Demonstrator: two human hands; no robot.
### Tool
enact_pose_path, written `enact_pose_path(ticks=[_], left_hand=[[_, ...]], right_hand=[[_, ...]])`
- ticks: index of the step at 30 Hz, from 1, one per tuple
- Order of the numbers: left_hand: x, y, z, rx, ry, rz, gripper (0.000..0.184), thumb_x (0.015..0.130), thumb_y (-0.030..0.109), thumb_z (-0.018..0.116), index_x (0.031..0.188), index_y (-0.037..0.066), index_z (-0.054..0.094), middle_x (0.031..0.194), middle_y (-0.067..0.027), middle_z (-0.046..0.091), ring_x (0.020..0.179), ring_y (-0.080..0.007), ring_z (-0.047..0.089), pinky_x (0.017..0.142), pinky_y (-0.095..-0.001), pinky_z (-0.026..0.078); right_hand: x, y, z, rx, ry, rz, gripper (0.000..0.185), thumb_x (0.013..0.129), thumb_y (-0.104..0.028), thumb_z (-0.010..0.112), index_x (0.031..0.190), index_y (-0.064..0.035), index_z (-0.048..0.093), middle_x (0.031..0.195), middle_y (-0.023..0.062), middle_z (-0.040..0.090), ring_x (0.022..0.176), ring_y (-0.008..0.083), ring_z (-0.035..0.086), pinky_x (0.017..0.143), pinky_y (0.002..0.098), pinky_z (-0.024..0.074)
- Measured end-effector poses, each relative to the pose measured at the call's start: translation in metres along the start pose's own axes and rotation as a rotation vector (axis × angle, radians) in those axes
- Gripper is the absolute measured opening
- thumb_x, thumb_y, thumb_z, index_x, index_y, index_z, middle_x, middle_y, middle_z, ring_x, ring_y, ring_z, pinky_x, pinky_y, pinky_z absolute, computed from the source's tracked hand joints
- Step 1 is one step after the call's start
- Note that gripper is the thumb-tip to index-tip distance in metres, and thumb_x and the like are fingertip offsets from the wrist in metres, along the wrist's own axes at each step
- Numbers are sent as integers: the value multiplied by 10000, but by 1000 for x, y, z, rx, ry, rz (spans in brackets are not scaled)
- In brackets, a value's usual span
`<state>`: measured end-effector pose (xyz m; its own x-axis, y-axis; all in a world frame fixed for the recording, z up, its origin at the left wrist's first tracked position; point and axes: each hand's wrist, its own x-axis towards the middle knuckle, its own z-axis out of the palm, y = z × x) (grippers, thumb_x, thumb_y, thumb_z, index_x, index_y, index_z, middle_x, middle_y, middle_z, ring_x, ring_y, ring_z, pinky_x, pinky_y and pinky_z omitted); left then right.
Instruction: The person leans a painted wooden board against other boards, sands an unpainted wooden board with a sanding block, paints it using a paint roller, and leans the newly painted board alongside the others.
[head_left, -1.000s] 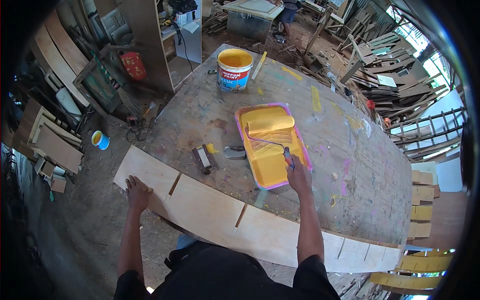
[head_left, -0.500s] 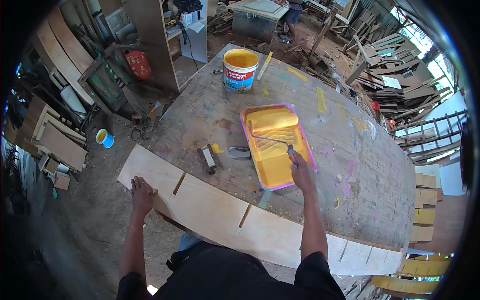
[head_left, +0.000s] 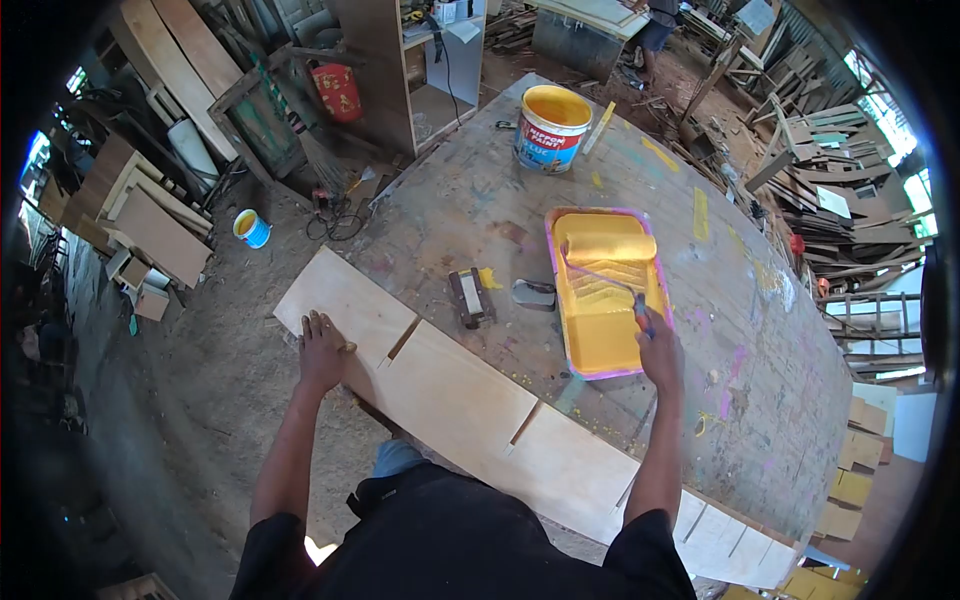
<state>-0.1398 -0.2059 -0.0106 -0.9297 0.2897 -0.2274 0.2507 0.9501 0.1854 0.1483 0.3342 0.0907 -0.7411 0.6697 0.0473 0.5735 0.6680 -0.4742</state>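
Observation:
My right hand (head_left: 660,350) is wrapped round the handle of a paint roller (head_left: 612,247), whose yellow-coated sleeve lies at the far end of the paint tray (head_left: 590,374). Yellow paint fills the tray, which has a pink rim. At the left end of a long slotted plywood strip (head_left: 460,388), my left hand (head_left: 322,350) rests flat with its fingers spread. The strip lies along the table's near edge. Left of the tray are a dark block with a pale strip (head_left: 471,297) and a grey flat piece (head_left: 534,293).
A bucket of yellow paint (head_left: 552,130) and a yellow-stained stick (head_left: 599,127) stand or lie on the far part of the table (head_left: 440,215). A small bucket (head_left: 252,229) is on the floor at left. A person (head_left: 655,35) stands in the background.
The view has turned, so the table and its contents appear further right. The roller sleeve stays at the tray's far end, and my left hand stays on the plywood strip.

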Motion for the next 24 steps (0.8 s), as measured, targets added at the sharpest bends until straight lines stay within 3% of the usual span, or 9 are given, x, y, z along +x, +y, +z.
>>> enact_pose_path(ticks=[4, 6, 7, 8, 10, 13, 15, 22, 24], left_hand=[[-3, 22, -2, 32, 10, -16, 823, 925, 239, 732, 1596, -31, 339, 1704, -260, 244, 1604, -443, 168, 1260, -634, 218], [-2, 71, 1, -36, 211, 304, 665, 892, 171, 687, 1499, -16, 488, 1634, -265, 374, 1567, -447, 258, 1261, -615, 221], [10, 104, 15, -324, 168, 290, 615, 860, 148, 686, 1437, -11, 548, 1554, -263, 481, 1500, -429, 379, 1250, -548, 280], [10, 149, -4, -354, 134, 517, 626, 873, 175, 695, 1450, -9, 537, 1487, -253, 545, 1427, -406, 472, 1224, -508, 327], [38, 227, 32, -363, 285, 681, 549, 887, 201, 708, 1386, 5, 588, 1424, -243, 591, 1349, -409, 532, 1174, -529, 376], [62, 305, 43, -234, 316, 699, 475, 900, 220, 718, 1323, 24, 625, 1340, -196, 642, 1282, -376, 577, 1094, -513, 440], [75, 334, 40, -53, -31, 600, 455, 922, 271, 717, 1321, 65, 643, 1291, -165, 647, 1293, -326, 568, 1094, -515, 448], [97, 335, 87, -33, 106, 677, 176, 919, 199, 672, 1020, 74, 743, 1070, -142, 728, 1097, -319, 672, 965, -457, 519], [78, 313, 55, -226, -36, 414, 188, 926, 198, 666, 1037, 63, 735, 1001, -154, 732, 987, -365, 695, 886, -472, 543]], right_hand=[[-43, 1, -21, -46, -94, 56, 524, 927, -149, 635, 1448, -131, 589, 1173, 209, 738, 1076, 434, 703, 892, 530, 552], [-46, 11, -11, -36, -129, 95, 546, 929, -148, 627, 1471, -138, 571, 1154, 218, 738, 1065, 444, 702, 889, 535, 554], [-40, 20, 3, -43, -123, 108, 546, 929, -148, 627, 1471, -138, 571, 1154, 218, 738, 1065, 444, 702, 889, 535, 554], [-22, 31, 22, -23, -107, 56, 536, 922, -127, 618, 1457, -116, 580, 1198, 239, 723, 1103, 446, 696, 928, 517, 548], [-6, 27, 20, -19, -60, 11, 527, 916, -107, 609, 1442, -95, 590, 1242, 260, 708, 1141, 448, 689, 967, 499, 543], [4, -11, 6, -97, -106, 111, 538, 925, -115, 615, 1461, -132, 577, 1235, 264, 705, 1099, 469, 689, 931, 536, 552], [-27, -7, 4, -118, -109, 84, 570, 945, -148, 621, 1506, -114, 528, 1178, 275, 713, 1059, 453, 700, 899, 568, 545], [-46, -10, 7, -54, -61, 139, 522, 950, -159, 633, 1466, -141, 562, 1215, 241, 723, 1089, 458, 693, 914, 552, 552], [-14, -18, 12, -146, -139, 159, 544, 953, -169, 634, 1486, -125, 536, 1216, 233, 728, 1103, 446, 692, 929, 544, 546]])
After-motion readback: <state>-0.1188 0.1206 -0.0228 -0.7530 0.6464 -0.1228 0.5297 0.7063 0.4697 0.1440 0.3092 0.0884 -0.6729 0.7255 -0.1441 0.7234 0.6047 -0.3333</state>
